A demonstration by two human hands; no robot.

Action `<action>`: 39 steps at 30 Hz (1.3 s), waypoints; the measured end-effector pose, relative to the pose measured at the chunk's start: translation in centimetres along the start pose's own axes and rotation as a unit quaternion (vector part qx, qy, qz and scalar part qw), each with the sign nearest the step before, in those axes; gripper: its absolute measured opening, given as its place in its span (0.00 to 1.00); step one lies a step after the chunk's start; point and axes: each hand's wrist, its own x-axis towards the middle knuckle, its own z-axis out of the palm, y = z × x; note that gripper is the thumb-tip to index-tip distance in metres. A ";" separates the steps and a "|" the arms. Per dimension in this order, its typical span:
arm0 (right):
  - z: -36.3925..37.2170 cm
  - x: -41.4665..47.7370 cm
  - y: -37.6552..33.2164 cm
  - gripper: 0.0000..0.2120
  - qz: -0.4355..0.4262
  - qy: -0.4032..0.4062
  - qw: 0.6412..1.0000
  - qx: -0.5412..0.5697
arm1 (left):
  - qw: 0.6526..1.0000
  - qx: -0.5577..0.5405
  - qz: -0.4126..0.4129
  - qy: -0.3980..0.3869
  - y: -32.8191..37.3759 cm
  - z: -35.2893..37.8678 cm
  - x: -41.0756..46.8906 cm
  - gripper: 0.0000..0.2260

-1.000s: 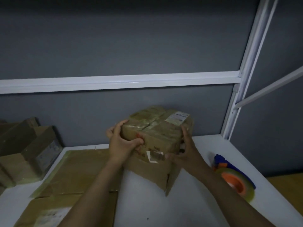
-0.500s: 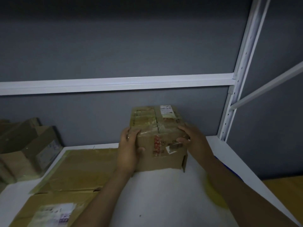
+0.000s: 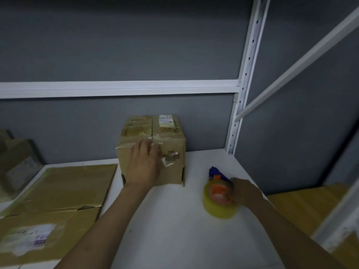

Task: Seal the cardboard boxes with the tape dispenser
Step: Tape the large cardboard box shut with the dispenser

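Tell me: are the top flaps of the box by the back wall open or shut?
Shut. On the cardboard box both top flaps lie flat, meeting along a middle seam with shiny tape over it.

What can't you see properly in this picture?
Head view:
The right hand is blurred, so its grip on the tape dispenser is unclear.
The left hand hides part of the box front.
The label is too small to read.
The left edge cuts off a second box.

right hand (image 3: pixel 246 193) blurred; grip on tape dispenser (image 3: pixel 219 197) unclear
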 end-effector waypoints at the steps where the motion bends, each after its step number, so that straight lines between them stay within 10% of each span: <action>1: 0.7 0.1 0.6 0.14 0.013 -0.005 0.999 0.046 | 1.000 -0.003 0.000 -0.005 0.9 0.1 -0.3 0.16; 9: 1.7 -1.7 1.0 0.08 0.007 0.137 0.971 0.196 | 0.971 -0.204 -0.069 -0.109 8.3 -0.5 -4.6 0.16; 13: -1.3 -3.8 -0.9 0.13 -0.083 0.193 0.913 0.351 | 0.826 -0.433 -0.227 -0.280 11.5 -2.8 -4.2 0.22; 19: -6.6 -3.9 -2.9 0.23 -0.247 0.081 0.845 0.468 | 0.707 -0.634 -0.228 -0.213 10.9 -4.8 -3.3 0.23; 25: -8.4 -4.2 -4.6 0.36 -0.387 0.027 0.782 0.487 | 0.746 -0.621 -0.196 -0.141 8.9 -7.3 -1.5 0.28; 29: -9.0 -4.6 -5.8 0.31 -0.413 0.036 0.799 0.436 | 0.696 -0.644 -0.298 -0.109 8.5 -10.8 2.0 0.33; 33: -9.4 -3.9 -6.4 0.32 -0.411 0.055 0.815 0.404 | 0.712 -0.617 -0.313 -0.120 7.6 -11.7 3.3 0.10; 39: -10.6 -2.8 -6.5 0.34 -0.414 0.106 0.883 0.196 | 0.728 -0.568 -0.365 -0.121 4.4 -9.9 3.3 0.11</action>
